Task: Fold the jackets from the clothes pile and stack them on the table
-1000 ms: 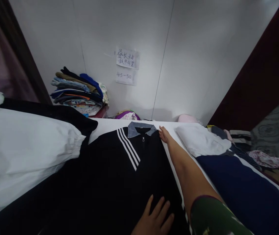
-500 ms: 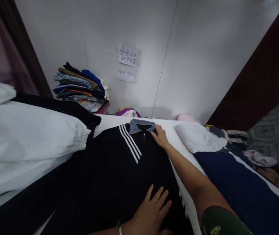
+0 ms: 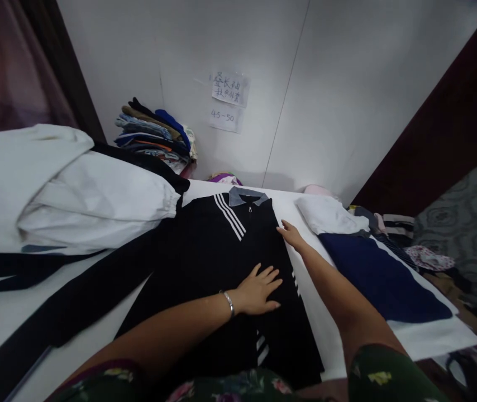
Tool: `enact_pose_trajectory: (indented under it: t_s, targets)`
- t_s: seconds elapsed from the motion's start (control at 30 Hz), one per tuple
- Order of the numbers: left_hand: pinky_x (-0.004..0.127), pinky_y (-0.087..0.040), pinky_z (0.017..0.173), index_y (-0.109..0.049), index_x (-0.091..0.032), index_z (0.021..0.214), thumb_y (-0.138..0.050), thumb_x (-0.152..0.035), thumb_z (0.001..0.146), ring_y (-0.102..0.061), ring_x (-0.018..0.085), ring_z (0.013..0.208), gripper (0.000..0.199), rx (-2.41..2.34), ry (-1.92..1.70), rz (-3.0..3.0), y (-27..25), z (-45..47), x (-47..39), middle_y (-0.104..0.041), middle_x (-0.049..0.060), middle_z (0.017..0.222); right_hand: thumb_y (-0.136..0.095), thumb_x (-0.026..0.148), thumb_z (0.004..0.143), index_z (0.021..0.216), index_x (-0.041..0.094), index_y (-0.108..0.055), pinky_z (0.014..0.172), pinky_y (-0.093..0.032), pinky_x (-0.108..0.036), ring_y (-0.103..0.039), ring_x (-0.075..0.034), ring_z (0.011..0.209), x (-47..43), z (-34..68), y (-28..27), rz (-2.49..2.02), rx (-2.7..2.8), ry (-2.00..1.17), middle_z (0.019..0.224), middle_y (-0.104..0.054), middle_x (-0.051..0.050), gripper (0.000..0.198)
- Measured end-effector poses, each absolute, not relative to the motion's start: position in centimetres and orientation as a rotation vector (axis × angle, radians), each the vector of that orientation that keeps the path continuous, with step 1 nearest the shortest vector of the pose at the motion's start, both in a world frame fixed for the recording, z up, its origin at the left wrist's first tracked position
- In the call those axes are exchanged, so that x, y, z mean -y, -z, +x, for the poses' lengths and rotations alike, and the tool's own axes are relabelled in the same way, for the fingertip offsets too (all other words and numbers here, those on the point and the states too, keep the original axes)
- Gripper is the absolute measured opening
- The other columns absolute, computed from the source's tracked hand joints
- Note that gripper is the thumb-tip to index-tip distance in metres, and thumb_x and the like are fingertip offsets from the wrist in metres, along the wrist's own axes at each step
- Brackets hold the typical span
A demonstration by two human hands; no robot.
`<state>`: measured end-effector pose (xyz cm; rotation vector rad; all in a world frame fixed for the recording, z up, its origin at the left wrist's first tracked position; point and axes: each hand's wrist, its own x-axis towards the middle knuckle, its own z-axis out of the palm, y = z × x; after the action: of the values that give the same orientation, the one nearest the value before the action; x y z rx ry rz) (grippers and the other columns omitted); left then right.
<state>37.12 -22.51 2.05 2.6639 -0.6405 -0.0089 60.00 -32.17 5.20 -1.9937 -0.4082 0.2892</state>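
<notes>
A black long-sleeved top (image 3: 209, 245) with a grey collar, a short zip and white diagonal stripes lies spread on the white table (image 3: 318, 324). Its right side is folded inward, and one sleeve stretches to the lower left. On the body of the top my left hand (image 3: 259, 289) rests flat with its fingers spread. My right hand (image 3: 292, 233) is at the folded right edge below the collar, fingers stretched out, touching or just over the cloth.
White garments (image 3: 96, 195) lie at the left. Against the wall stands a stack of folded clothes (image 3: 154, 134). To the right are a white cloth (image 3: 330, 215) and a folded navy garment (image 3: 381, 279). Handwritten paper signs (image 3: 230, 89) hang on the wall.
My right hand has slid from the collar down along the folded right edge. The view has shifted back, showing more of the top and both forearms; my left hand still lies on the cloth.
</notes>
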Motion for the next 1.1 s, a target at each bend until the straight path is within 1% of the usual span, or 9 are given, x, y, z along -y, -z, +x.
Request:
enact_pose_trajectory:
  t_s: [0.13,0.23,0.33,0.4,0.5,0.57,0.67,0.93,1.1]
  targets:
    - [0.055,-0.009,0.115,-0.037,-0.018,0.143,-0.048,-0.056,0.086,-0.016,0.028,0.145,0.07,0.621,0.066,2.646,-2.8,37.2,22.5,-0.027,0.015,0.154,-0.065,0.027,0.079,0.135,0.019,-0.047,0.07,-0.055,-0.034,-0.062,-0.024,0.1,38.7,53.6,-3.7,-1.828,0.219,-0.408,0.124,-0.058,-0.014,0.059]
    - [0.051,-0.017,0.115,-0.046,-0.018,0.137,-0.055,-0.048,0.085,-0.024,0.028,0.142,0.061,0.522,-0.011,2.613,-4.2,36.6,22.6,-0.034,0.014,0.152,-0.069,0.029,0.076,0.138,0.019,-0.043,0.053,-0.051,-0.029,-0.063,-0.02,0.072,42.8,48.7,-3.0,-1.756,0.16,-0.495,0.09,-0.066,-0.008,0.068]
    - [0.041,-0.035,0.105,-0.06,-0.018,0.119,-0.051,-0.039,0.089,-0.048,0.023,0.123,0.038,0.297,-0.225,2.568,-6.0,34.8,23.2,-0.058,0.01,0.129,-0.071,0.036,0.075,0.143,0.02,-0.037,0.042,-0.044,-0.026,-0.056,-0.016,0.053,45.9,44.3,-3.1,-1.778,0.158,-0.576,0.065,-0.059,0.0,0.078]
    - [0.037,-0.044,0.093,-0.064,-0.018,0.105,-0.049,-0.04,0.09,-0.057,0.021,0.103,0.031,0.148,-0.253,2.55,-7.1,33.1,23.9,-0.064,0.007,0.108,-0.072,0.04,0.073,0.146,0.02,-0.031,0.039,-0.04,-0.025,-0.053,-0.015,0.047,47.1,41.8,-3.4,-1.783,0.159,-0.631,0.059,-0.057,0.002,0.087]
    - [0.036,-0.048,0.083,-0.064,-0.018,0.101,-0.046,-0.052,0.088,-0.06,0.022,0.092,0.041,0.028,-0.107,2.537,-7.9,30.6,25.5,-0.064,0.007,0.1,-0.076,0.041,0.07,0.147,0.019,-0.028,0.049,-0.048,-0.027,-0.061,-0.016,0.055,47.8,38.9,-4.1,-1.684,0.206,-0.74,0.067,-0.065,0.0,0.093]
    - [0.04,-0.047,0.085,-0.063,-0.018,0.109,-0.043,-0.061,0.085,-0.059,0.026,0.099,0.053,0.003,0.006,2.544,-8.0,29.2,26.7,-0.063,0.009,0.107,-0.078,0.038,0.069,0.146,0.022,-0.032,0.067,-0.054,-0.033,-0.067,-0.02,0.073,47.7,37.7,-4.6,-1.534,0.291,-0.821,0.086,-0.071,-0.003,0.091]
    - [0.051,-0.042,0.095,-0.059,-0.019,0.122,-0.04,-0.069,0.082,-0.054,0.032,0.113,0.066,0.012,0.097,2.579,-7.9,27.8,28.4,-0.06,0.012,0.12,-0.082,0.03,0.063,0.143,0.024,-0.037,0.086,-0.052,-0.04,-0.068,-0.023,0.091,47.2,36.8,-5.0,-1.357,0.318,-0.832,0.105,-0.071,-0.006,0.092]
    - [0.06,-0.022,0.112,-0.026,-0.016,0.148,-0.063,-0.071,0.065,-0.029,0.036,0.138,0.106,0.177,-0.153,2.69,-8.8,24.8,30.4,-0.033,0.017,0.151,-0.082,0.023,0.058,0.145,0.023,-0.034,0.092,-0.048,-0.039,-0.068,-0.023,0.09,45.0,35.1,-6.6,-1.124,0.034,-0.641,0.097,-0.073,-0.004,0.1]
    - [0.055,-0.03,0.11,-0.03,-0.017,0.145,-0.066,-0.035,0.077,-0.035,0.032,0.135,0.079,0.192,-0.489,2.767,-7.9,24.4,29.7,-0.038,0.015,0.149,-0.077,0.022,0.063,0.139,0.023,-0.043,0.093,-0.046,-0.04,-0.065,-0.025,0.1,43.0,34.0,-7.8,-0.987,0.165,-0.601,0.107,-0.071,-0.006,0.083]
